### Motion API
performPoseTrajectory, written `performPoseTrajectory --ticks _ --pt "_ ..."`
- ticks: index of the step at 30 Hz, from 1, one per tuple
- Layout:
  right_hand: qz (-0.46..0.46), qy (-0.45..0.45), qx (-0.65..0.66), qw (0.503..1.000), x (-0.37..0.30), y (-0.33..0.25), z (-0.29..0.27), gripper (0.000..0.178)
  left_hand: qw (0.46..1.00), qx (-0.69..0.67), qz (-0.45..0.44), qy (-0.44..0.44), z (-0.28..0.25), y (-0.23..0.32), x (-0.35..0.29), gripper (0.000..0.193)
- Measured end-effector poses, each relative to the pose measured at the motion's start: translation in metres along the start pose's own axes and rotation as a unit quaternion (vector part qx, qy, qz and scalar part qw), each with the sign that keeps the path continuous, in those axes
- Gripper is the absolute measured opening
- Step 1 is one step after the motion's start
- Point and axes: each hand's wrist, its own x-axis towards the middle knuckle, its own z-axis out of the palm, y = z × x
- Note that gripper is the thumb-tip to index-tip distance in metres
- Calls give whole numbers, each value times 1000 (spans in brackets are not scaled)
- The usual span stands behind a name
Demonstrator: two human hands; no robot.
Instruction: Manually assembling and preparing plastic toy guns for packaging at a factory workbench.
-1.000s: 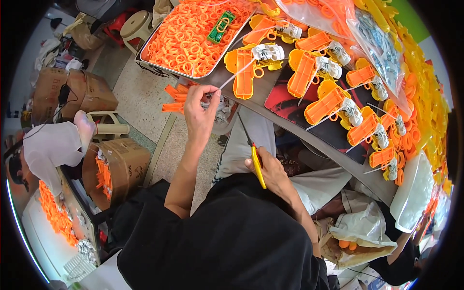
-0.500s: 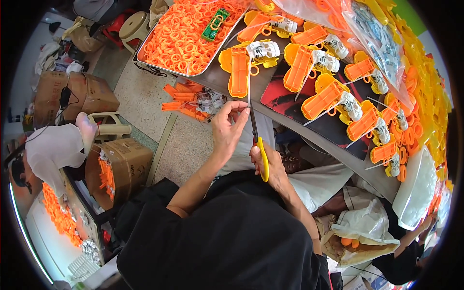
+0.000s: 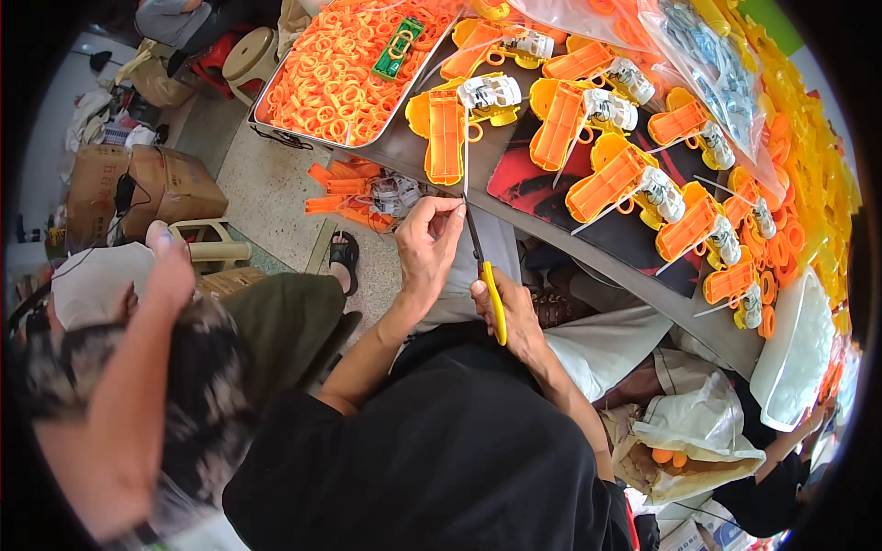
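The speckled floor (image 3: 285,193) is disappearing behind a blurred person (image 3: 202,390), cut off at left; toys (image 3: 556,129) are partly covering the counter (image 3: 395,151). The right hand's (image 3: 521,321) fingers are gripping scissors (image 3: 497,308); the left hand's (image 3: 427,257) are pinching a pale strip (image 3: 466,165) overhanging the counter's near edge, its end hidden.

Narrow free strip along the near edge of the table (image 3: 395,151).
Orange-and-yellow pieces (image 3: 446,138) obstruct behind; the tray (image 3: 303,137) blocks the left corner.
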Motion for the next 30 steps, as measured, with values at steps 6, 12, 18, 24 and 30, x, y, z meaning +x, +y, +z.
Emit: performPoseTrajectory --ticks 6,12,18,24,30 --pt "14 -13 14 1000 4 -8 -1 52 1000 -10 22 2 2 0 2 9" --pt "-3 -25 177 984 8 -2 8 49 1000 -10 18 -15 -3 6 9 10" --pt "-50 45 57 996 8 -2 7 63 998 33 31 -38 -32 1 -1 13" --pt "-75 248 -80 962 -84 -14 -71 43 955 133 264 23 -6 51 8 22" --pt "5 709 -282 646 -118 6 -213 62 879 60 414 -228 137 150 30 30"
